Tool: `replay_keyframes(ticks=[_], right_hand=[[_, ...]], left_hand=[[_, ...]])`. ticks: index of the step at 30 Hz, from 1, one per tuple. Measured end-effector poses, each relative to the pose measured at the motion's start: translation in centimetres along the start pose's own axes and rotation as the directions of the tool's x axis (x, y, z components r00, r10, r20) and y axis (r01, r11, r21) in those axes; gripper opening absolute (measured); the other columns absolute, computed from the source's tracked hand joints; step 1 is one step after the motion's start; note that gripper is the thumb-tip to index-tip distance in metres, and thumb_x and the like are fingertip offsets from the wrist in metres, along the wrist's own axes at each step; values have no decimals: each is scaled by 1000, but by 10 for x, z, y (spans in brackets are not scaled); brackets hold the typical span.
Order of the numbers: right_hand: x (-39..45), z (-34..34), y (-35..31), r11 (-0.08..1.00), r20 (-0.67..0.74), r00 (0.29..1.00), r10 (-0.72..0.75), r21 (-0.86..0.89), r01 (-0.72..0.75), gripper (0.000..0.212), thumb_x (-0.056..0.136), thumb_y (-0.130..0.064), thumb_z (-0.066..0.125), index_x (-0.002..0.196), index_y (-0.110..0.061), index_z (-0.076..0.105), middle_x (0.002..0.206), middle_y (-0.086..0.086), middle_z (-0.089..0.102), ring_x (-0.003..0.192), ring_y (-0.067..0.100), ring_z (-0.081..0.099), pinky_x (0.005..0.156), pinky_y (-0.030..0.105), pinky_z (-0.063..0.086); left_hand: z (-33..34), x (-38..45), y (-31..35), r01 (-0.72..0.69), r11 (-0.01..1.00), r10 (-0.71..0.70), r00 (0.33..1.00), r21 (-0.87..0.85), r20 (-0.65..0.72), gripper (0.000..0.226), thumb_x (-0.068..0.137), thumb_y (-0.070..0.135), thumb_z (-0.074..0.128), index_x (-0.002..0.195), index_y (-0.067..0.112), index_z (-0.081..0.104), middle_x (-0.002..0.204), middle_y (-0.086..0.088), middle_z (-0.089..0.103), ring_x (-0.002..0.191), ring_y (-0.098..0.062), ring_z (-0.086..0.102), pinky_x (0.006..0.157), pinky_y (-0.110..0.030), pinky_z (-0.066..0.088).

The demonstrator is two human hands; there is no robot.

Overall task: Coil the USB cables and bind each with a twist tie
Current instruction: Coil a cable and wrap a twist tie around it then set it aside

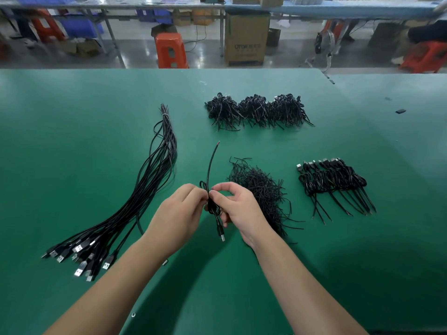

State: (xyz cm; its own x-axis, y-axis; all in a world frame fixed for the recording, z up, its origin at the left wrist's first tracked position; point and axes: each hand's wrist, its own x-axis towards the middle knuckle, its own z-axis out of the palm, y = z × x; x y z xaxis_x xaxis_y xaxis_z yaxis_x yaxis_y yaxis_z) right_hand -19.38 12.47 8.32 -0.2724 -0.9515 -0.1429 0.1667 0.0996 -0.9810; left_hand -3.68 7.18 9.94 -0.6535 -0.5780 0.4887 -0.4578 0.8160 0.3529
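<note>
Above the green table (pixel 72 141), my left hand (pixel 179 216) and right hand (pixel 235 209) both pinch a coiled USB cable (pixel 214 209), between the loose cable bundle (pixel 145 189) and the twist-tie heap (pixel 261 187).

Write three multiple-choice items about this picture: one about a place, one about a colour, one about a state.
1. Where does the bundle of uncoiled cables lie?
A. left of the hands
B. right of the hands
C. on the floor

2. What colour is the table?
A. blue
B. green
C. grey

3. What are the two hands doing?
A. resting flat on the table
B. holding one coiled cable between them
C. lifting a box

Answers:
1 A, the long bundle lies on the table to the left of the left hand.
2 B, the table top is green all over.
3 B, the left hand and the right hand both pinch the cable, its plug hanging below.
</note>
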Motion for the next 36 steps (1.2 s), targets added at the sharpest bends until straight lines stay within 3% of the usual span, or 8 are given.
replay_keyframes(ticks=[4, 11, 17, 22, 24, 27, 31, 36], right_hand=[[0, -1, -2, 991, -26, 995, -97, -94, 94, 8, 92, -21, 70, 90, -19, 62, 61, 10, 60, 40, 18, 45, 42, 23, 41], [-3, -4, -5, 985, 74, 991, -113, -125, 122, 25, 102, -11, 52, 107, -24, 73, 86, 25, 70, 57, 17, 54, 58, 34, 52], [-3, -7, -3, 948, 158, 975, -158, -252, 194, 46, 91, 5, 63, 110, -36, 69, 92, -6, 69, 73, 9, 65, 60, 21, 51], [2, -5, -2, 900, 43, 979, -201, -385, 202, 20, 96, -28, 65, 77, -27, 70, 69, -4, 56, 55, 9, 47, 59, 27, 38], [1, -4, -2, 931, 45, 993, -113, -345, 122, 34, 101, -29, 58, 76, -8, 67, 60, 2, 51, 48, 15, 43, 53, 29, 36], [-1, -1, -4, 966, 69, 998, -2, -259, 20, 39, 104, -26, 51, 71, -11, 64, 58, 5, 51, 50, 20, 47, 51, 34, 42], [-3, -6, -8, 989, 187, 980, 66, -144, -39, 42, 106, -33, 43, 82, -6, 62, 68, 9, 53, 60, 20, 53, 61, 35, 53], [-6, -12, -11, 948, 307, 952, 5, -304, 93, 14, 101, -26, 57, 94, -27, 69, 71, -16, 59, 69, 5, 56, 72, 21, 49]], left_hand=[[5, 0, 0, 182, 963, -189, 982, -199, -18, 12, 92, 5, 67, 91, 17, 63, 77, 20, 57, 73, -4, 56, 68, -14, 44], [1, 1, 2, 361, 840, -382, 923, -405, 30, 22, 94, 10, 64, 84, 29, 60, 72, 15, 67, 59, -9, 62, 59, -15, 46], [0, 5, -3, 469, 691, -507, 857, -550, 95, 17, 94, 5, 63, 83, 17, 62, 64, -1, 66, 55, -12, 63, 56, -16, 45], [3, 1, 3, 158, 971, -173, 982, -181, -70, 12, 91, -1, 63, 88, 11, 60, 77, 4, 60, 70, -11, 53, 65, -24, 44], [4, 1, 1, -13, 1000, 13, 997, 3, -81, 13, 87, -7, 62, 91, 5, 63, 83, -4, 59, 75, -20, 53, 68, -28, 44], [6, 1, -3, -196, 969, 204, 978, 151, -39, 15, 83, -10, 57, 91, -1, 65, 85, -10, 61, 75, -27, 56, 71, -31, 45], [4, 2, -6, -177, 975, 182, 983, 135, -24, 16, 80, -9, 61, 91, 1, 66, 83, -8, 62, 73, -26, 57, 69, -30, 44], [4, 0, -7, -130, 986, 136, 990, 109, -46, 10, 85, -3, 61, 93, 0, 67, 83, -8, 62, 72, -27, 58, 66, -30, 44]])
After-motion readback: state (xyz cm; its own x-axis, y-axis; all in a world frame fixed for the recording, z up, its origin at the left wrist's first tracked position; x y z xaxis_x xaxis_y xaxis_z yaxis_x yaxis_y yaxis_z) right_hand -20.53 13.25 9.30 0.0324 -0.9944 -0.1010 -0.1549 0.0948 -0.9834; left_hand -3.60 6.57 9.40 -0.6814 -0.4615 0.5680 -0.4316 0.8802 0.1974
